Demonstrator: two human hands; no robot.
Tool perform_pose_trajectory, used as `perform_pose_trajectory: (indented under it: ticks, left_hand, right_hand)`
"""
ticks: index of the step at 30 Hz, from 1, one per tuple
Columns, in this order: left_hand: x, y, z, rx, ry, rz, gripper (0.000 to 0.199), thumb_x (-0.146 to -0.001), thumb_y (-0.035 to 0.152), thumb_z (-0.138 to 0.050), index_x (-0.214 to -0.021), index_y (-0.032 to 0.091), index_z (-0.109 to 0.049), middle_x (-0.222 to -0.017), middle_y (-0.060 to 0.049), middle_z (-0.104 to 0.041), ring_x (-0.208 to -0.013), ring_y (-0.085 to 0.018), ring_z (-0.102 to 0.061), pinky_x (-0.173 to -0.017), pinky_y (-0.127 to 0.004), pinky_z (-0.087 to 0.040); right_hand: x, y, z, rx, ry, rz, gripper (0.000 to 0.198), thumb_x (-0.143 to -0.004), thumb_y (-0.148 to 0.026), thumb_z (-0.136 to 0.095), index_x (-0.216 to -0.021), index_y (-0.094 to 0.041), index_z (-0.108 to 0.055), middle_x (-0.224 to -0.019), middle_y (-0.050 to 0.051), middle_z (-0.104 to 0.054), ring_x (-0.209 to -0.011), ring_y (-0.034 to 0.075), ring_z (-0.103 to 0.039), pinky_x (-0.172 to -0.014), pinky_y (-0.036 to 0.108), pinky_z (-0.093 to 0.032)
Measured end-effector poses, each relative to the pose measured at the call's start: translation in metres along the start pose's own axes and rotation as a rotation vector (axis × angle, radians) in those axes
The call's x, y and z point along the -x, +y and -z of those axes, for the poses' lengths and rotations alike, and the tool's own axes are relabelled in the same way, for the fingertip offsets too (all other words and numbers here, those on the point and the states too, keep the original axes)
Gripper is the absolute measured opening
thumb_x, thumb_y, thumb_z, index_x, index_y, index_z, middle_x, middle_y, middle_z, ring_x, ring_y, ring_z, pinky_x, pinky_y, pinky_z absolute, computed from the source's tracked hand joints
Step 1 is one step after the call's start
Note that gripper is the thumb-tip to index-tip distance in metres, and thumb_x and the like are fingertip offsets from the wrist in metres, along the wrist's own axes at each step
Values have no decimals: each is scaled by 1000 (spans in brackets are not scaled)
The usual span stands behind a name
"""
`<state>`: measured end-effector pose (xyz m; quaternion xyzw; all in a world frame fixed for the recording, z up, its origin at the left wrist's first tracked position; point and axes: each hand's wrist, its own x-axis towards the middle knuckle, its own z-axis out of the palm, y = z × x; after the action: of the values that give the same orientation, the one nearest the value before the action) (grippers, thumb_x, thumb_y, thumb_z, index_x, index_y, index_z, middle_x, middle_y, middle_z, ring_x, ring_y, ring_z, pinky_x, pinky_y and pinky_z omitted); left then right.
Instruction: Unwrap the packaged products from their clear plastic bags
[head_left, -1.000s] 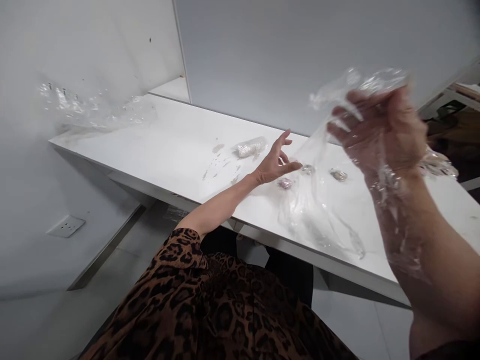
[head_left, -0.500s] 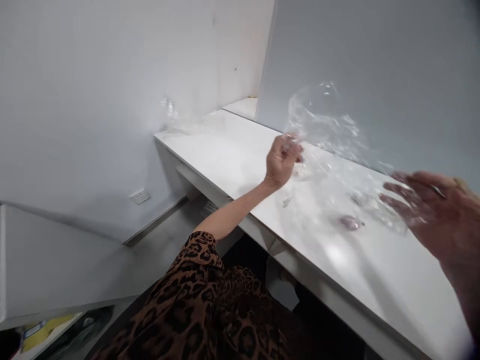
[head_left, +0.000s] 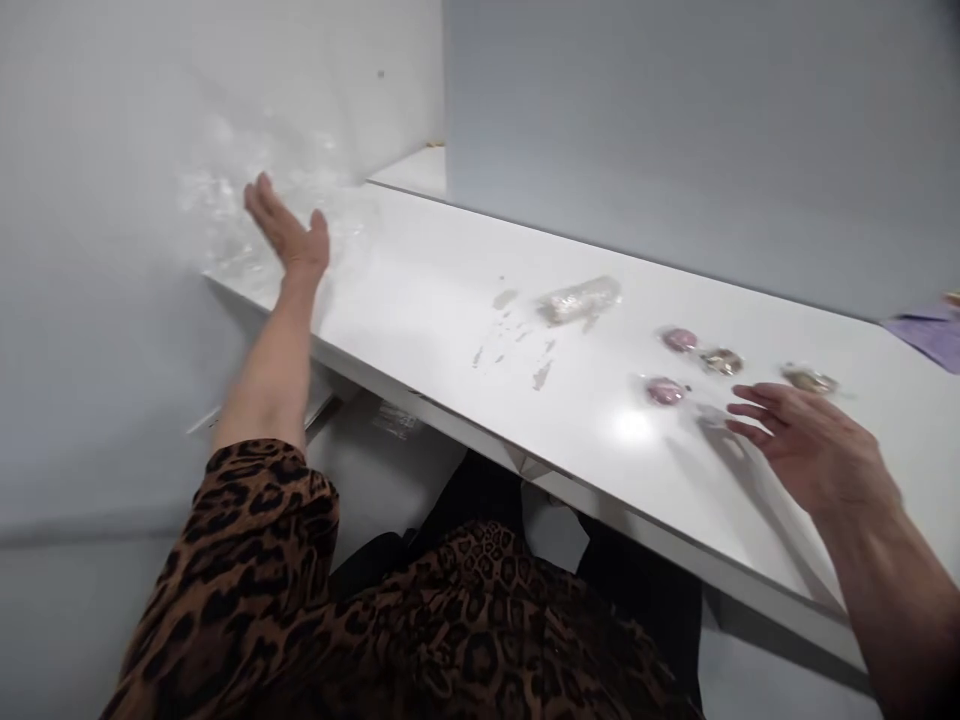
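Observation:
At the far left end of the white table, my left hand (head_left: 289,232) is open with its fingers stretched out, beside a blurred clear plastic bag (head_left: 225,225) against the wall. I cannot tell whether they touch. My right hand (head_left: 817,440) hovers over the right part of the table, fingers apart and holding nothing. Near its fingertips lie small clear-wrapped pieces: one pink piece (head_left: 680,340), another pink piece (head_left: 665,391), a brown piece (head_left: 724,361) and a greenish-brown piece (head_left: 810,380). What is inside the wrappers is too small to name.
A crumpled clear-plastic bundle (head_left: 581,300) lies mid-table, with greyish marks (head_left: 544,365) nearby. The white table (head_left: 420,300) meets a grey panel (head_left: 675,130) at the back and a wall at the left. A purple item (head_left: 930,335) shows at the right edge.
My left hand has swung far left and opened; the clear plastic bag is no longer between my hands but by the left wall. My right hand has come free of the plastic. The view has shifted.

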<state>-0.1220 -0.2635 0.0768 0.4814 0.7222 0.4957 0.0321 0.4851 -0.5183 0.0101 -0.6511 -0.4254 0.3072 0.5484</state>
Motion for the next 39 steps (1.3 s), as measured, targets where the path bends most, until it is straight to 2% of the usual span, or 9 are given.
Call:
perform_pose_trajectory:
  ticks: [3,6,10,14,22,26,29,34,39]
  left_hand:
    - [6,-46,-26,-76,-224,55,62,-99,56,-60,-146,28,-31,-169,15,-29,-160,-28,0,-132,-50,4]
    - [16,-69,-42,-206,-311,33,56,-89,72,-58,-123,27,-55,-159,10,-47,-154,-40,-15,-128,-62,-1]
    - [27,-64,-35,-135,-110,-109,42,-92,70,-46,-96,31,-61,-147,5,-58,-143,-38,-34,-124,-66,-14]
    - [47,-47,-20,-80,9,-323,30,-96,61,-41,-92,38,-59,-140,8,-62,-140,-34,-39,-119,-70,-21]
    - [133,51,-40,186,-20,-579,28,-105,51,-35,-103,44,-63,-112,7,-72,-111,-23,-56,-114,-55,-42]
    - [203,124,-72,425,-233,-847,30,-101,46,-47,-100,23,-67,-96,-7,-72,-93,-23,-60,-89,-46,-52]
    - [261,170,-100,476,-504,-986,26,-101,38,-50,-105,19,-68,-101,-8,-72,-95,-21,-62,-91,-41,-51]
    - [330,219,-143,267,-880,-926,32,-99,37,-56,-122,18,-68,-122,-11,-68,-115,-25,-59,-105,-43,-47]
    - [357,228,-166,26,-1041,-830,36,-101,38,-53,-128,17,-68,-132,-13,-65,-127,-30,-54,-111,-46,-41]
  right_hand:
    - [10,-3,-2,-4,12,6,23,-70,-48,-86,-88,-36,-81,-105,8,-75,-98,33,-71,-99,59,-56]
    - [7,-2,-5,258,36,72,35,-74,-57,-82,-98,-31,-78,-106,7,-74,-96,30,-67,-98,57,-53]
    - [-22,7,-1,477,135,187,41,-80,-59,-73,-103,-26,-70,-114,11,-68,-97,28,-61,-91,52,-54]
    - [-69,19,24,556,326,174,19,-83,-37,-66,-94,-24,-58,-114,13,-64,-113,30,-54,-109,55,-42]
    - [-116,37,57,539,324,-81,26,-79,-23,-73,-71,-24,-49,-97,11,-61,-119,30,-43,-118,62,-19]
    - [-112,34,51,482,397,-171,37,-66,-22,-85,-73,-23,-49,-89,5,-60,-108,28,-54,-109,52,-37]
    - [-108,19,45,314,320,-188,34,-61,-20,-86,-72,-21,-53,-77,2,-58,-80,21,-58,-82,38,-48]
    - [-108,-7,21,31,99,-29,33,-69,-38,-85,-72,-18,-59,-75,3,-64,-69,15,-54,-67,30,-40]
    - [-106,2,-7,412,-94,21,32,-81,-48,-76,-78,-20,-59,-82,4,-65,-82,20,-54,-80,34,-43]
